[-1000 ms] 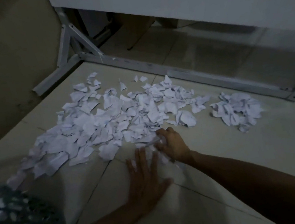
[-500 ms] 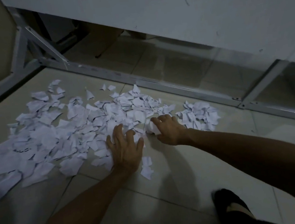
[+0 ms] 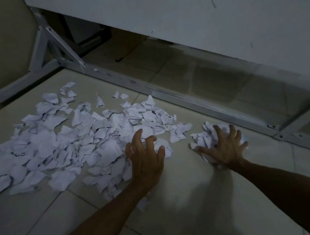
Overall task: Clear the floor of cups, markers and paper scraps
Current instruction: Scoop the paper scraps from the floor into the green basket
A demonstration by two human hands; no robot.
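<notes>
**Both hands down on the scraps, and plenty still loose**

From my remote seat I see both hands planted on the pale tiled floor (image 3: 182, 217). My left hand (image 3: 145, 157) sits at the near right edge of the big spread of torn white paper scraps (image 3: 65, 144), fingers curved like a claw over a few pieces; it presses and rakes more than it holds, and I cannot tell whether anything is actually pinched under the palm. My right hand (image 3: 225, 145) covers the small separate heap of crumpled white paper scraps (image 3: 204, 137), fingers spread and bent round its far side, so it looks to be gathering that heap into a grasp (the underside is hidden from me).

The large spread runs from the left edge of the view almost to the grey metal frame rail (image 3: 187, 97) under the white panel (image 3: 197, 24). No cups or markers show here, so I judge the paper to be the remaining work, and most of it is not yet collected.

What worries me:
- The pieces are light and flat; a fast sweep could scatter them wider or push some under the rail, where the dim light would hide them.
- Lifting the small heap one-handed may shed scraps from the open sides of the grasp.
- Flat bits lying on the tile may stay put when raked, since there is little edge to catch.
- The gap between the two groups means a merged pile could leave a trail.
</notes>
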